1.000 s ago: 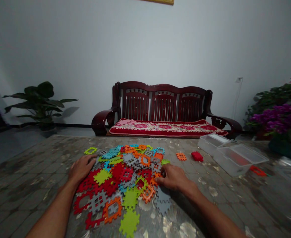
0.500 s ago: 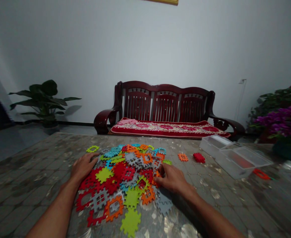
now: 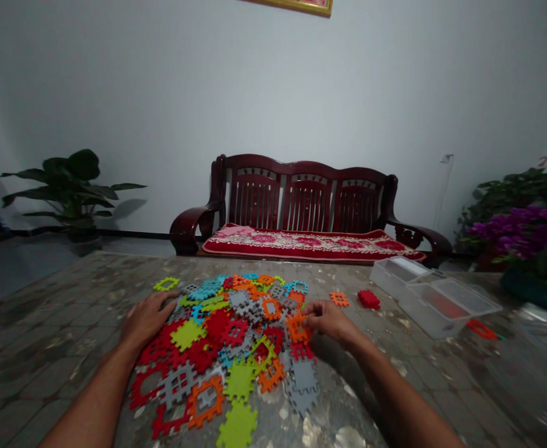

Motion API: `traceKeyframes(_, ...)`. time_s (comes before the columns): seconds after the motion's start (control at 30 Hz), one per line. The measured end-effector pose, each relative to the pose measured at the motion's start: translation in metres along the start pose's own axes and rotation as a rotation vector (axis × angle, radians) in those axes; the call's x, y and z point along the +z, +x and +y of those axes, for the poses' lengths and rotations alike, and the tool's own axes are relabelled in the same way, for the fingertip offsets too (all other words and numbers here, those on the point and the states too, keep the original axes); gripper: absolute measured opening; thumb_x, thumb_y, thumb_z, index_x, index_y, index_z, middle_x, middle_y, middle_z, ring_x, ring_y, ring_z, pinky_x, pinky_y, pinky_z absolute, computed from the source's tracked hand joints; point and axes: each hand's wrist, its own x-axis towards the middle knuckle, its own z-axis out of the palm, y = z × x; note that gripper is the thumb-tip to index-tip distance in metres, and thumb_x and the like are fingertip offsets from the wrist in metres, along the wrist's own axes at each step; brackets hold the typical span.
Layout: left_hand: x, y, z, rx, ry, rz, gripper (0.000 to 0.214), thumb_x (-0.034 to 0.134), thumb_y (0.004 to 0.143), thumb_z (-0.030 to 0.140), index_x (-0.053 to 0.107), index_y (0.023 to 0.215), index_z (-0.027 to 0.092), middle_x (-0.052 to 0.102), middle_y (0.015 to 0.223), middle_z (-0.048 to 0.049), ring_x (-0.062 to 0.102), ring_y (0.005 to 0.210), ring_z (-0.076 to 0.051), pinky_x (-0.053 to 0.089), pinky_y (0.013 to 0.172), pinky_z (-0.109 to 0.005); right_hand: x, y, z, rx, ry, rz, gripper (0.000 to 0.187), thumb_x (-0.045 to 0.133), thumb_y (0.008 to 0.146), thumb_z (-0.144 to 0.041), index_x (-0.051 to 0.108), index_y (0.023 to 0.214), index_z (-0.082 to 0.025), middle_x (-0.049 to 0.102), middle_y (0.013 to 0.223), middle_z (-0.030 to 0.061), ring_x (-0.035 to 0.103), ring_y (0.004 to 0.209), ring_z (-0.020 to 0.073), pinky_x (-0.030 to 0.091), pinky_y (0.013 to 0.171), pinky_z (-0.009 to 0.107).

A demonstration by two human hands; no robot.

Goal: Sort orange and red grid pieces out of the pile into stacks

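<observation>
A heap of flat toothed plastic puzzle tiles in red, grey, orange, blue and lime green covers the middle of the table. My right hand (image 3: 325,318) pinches the edge of an orange puzzle tile (image 3: 297,327) at the heap's right side. Under that tile show a red tile (image 3: 302,351) and a grey one (image 3: 303,378). At the left edge of the heap lies my left hand (image 3: 147,317), fingers stretched out beside a lime tile (image 3: 188,335); it holds nothing that I can see.
Right of the heap lie an orange tile (image 3: 339,298) and a red stack (image 3: 369,299). Clear plastic boxes (image 3: 434,305) stand farther right, near an orange item (image 3: 482,330). Behind the table (image 3: 81,323) are a wooden bench (image 3: 305,199), a potted plant (image 3: 77,193) and purple flowers (image 3: 529,227).
My right hand has lifted slightly, and the orange tile now shows in its fingers, with a red tile uncovered below. My left hand stays beside the heap. The view has shifted a little.
</observation>
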Motion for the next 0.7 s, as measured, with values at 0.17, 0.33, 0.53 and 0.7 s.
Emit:
traceKeyframes(0.17,-0.001,-0.001,0.0,0.013,0.015,-0.034,0.053,0.04,0.098,0.042,0.076,0.131,0.02,0.071,0.146,-0.0144,0.063,0.137,-0.035,0.046,0.118,-0.055,-0.033,0.004,0.006,0.144,0.254,0.066,0.016,0.076,0.064,-0.025,0.071,0.077,-0.019,0.067,0.068,0.0,0.055,0.059,0.0126,0.039,0.054,0.023)
traceKeyframes(0.33,0.0,-0.001,-0.001,0.014,0.016,-0.022,0.055,0.038,0.099,0.044,0.076,0.131,0.021,0.07,0.147,-0.0136,0.063,0.137,-0.036,0.047,0.117,-0.055,-0.048,0.016,0.033,0.096,0.039,0.269,0.011,0.073,0.074,-0.029,0.073,0.079,-0.019,0.072,0.077,0.005,0.066,0.071,0.0219,0.049,0.067,0.031)
traceKeyframes(0.53,0.001,0.0,-0.003,0.018,0.014,-0.017,0.053,0.041,0.098,0.042,0.078,0.13,0.021,0.072,0.145,-0.0131,0.065,0.136,-0.035,0.048,0.117,-0.054,-0.06,0.019,0.059,0.044,-0.598,0.484,0.033,0.057,0.09,-0.017,0.08,0.113,-0.018,0.078,0.123,0.014,0.067,0.121,0.0305,0.048,0.105,0.037)
traceKeyframes(0.7,-0.003,-0.001,0.0,0.008,0.016,-0.019,0.05,0.043,0.098,0.041,0.079,0.127,0.022,0.073,0.144,-0.0127,0.065,0.135,-0.035,0.047,0.117,-0.054,-0.052,0.024,0.064,-0.03,-0.415,0.363,0.042,0.054,0.09,-0.018,0.076,0.126,-0.018,0.076,0.133,0.0114,0.068,0.125,0.0262,0.049,0.111,0.039)
